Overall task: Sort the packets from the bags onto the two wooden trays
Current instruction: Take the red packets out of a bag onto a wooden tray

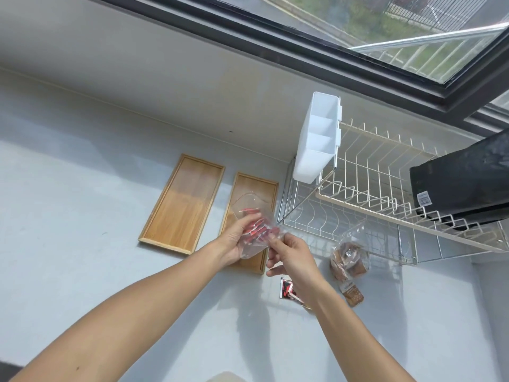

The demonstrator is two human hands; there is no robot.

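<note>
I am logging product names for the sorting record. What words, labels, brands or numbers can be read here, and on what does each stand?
None can be read for certain.
White sticker on the black object in the dish rack: print too small.
Brown packet on the counter: white lettering, blurred.
Red packets in the clear bag: markings unreadable.
Red-and-black packets on the counter: nothing legible.

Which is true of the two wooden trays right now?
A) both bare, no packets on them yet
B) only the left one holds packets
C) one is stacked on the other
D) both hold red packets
A: the left tray and the right tray lie side by side with bare wood showing; the red packets are in the clear bag held by the left hand and right hand.
</note>
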